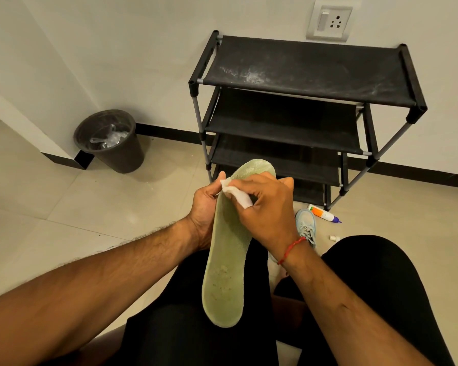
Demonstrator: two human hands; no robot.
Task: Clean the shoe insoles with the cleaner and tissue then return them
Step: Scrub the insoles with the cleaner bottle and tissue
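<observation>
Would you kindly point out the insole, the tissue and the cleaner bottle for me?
Insole [224,273]: head view, middle of its green upper face.
Tissue [238,196]: head view, middle of the white folded wad.
Cleaner bottle [319,211]: head view, its orange-labelled body.

One head-worn wide-angle view, forward and downward, close over the lap [185,339].

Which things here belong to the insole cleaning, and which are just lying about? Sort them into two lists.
For the job: insole, held by the left hand; tissue, pinched in the right hand; cleaner bottle, lying beside the shoe.

Lying about: shoe rack; waste bin; wall socket.
</observation>
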